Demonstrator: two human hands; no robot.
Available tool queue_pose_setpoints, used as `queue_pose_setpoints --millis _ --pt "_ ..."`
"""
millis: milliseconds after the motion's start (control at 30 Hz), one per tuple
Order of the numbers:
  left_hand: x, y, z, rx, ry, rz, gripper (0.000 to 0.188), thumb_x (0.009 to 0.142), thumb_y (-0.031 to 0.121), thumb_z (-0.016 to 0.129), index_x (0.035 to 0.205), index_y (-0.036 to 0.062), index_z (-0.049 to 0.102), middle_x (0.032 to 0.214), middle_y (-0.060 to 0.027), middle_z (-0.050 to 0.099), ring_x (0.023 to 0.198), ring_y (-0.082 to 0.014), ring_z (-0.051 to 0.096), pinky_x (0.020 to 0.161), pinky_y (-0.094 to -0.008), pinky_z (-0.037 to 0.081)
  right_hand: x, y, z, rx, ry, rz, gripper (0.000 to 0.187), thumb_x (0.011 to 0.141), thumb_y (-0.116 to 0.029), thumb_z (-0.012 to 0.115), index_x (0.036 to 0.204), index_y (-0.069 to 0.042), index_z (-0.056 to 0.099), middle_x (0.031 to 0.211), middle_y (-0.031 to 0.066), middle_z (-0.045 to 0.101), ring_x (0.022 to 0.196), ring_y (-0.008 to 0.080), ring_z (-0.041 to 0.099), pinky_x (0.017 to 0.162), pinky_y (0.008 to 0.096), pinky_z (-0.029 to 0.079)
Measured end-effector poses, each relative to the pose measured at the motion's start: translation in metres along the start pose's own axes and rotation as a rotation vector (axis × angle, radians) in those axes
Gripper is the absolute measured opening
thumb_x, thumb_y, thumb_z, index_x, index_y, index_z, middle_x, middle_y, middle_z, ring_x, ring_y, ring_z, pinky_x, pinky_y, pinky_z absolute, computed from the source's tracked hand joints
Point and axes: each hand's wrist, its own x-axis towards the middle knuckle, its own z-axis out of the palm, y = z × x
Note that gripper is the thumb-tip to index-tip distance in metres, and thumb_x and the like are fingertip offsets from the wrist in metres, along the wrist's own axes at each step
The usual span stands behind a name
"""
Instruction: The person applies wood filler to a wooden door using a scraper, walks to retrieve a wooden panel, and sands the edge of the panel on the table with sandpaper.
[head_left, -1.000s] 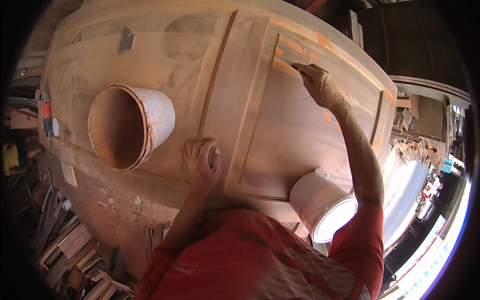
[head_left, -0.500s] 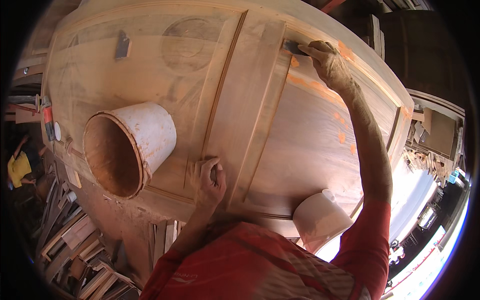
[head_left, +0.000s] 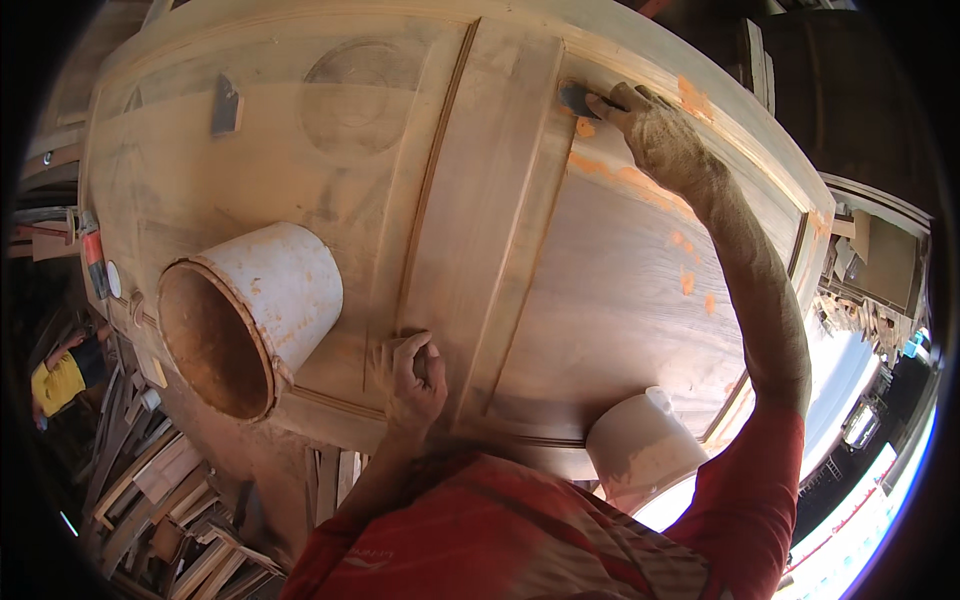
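Pinching hand: right hand (head_left: 662, 142), fingers closed on dark flat blade (head_left: 573, 97).
Blade place: 1 o'clock, at a corner moulding of the wooden panel (head_left: 610, 290), beside orange patches (head_left: 632, 180).
Blade handling: probably light, thin, stiff; dust may make it slippery.
Blade hold: likely best by its 3 o'clock end.
Left hand (head_left: 412, 385): 7 o'clock, loosely curled; cannot tell whether holding anything.

A red short-sleeved shirt (head_left: 460, 535), crossed by brownish slanting stripes (head_left: 590, 552), bears a small pale marking (head_left: 368, 560).
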Motion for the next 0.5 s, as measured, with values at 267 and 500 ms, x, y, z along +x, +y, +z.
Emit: queue_pose_setpoints --millis 267,500 --pt "0.012 -0.007 -0.013 -0.010 0.013 0.020 0.027 0.088 0.004 0.069 0.114 0.0109 0.065 0.098 -0.0073 0.066 0.088 -0.0286 0.060 0.082 -0.0440 0.044 0.008 -0.010 -0.023 0.009 -0.094 0.014 0.045 0.093 0.003 0.061 0.137 -0.007 0.064 0.112 0.0094 0.060 0.108 0.0260 0.061 0.097 0.0396 0.056" --pt "0.012 -0.012 -0.014 0.017 -0.056 0.015 0.026 0.092 0.001 0.066 0.117 0.0044 0.064 0.101 -0.0103 0.065 0.090 -0.0259 0.061 0.081 -0.0380 0.048 0.017 -0.010 -0.008 0.107 -0.013 0.057 0.043 0.094 0.005 0.061 0.134 -0.009 0.066 0.119 0.0111 0.063 0.117 0.0281 0.061 0.104 0.0408 0.054"
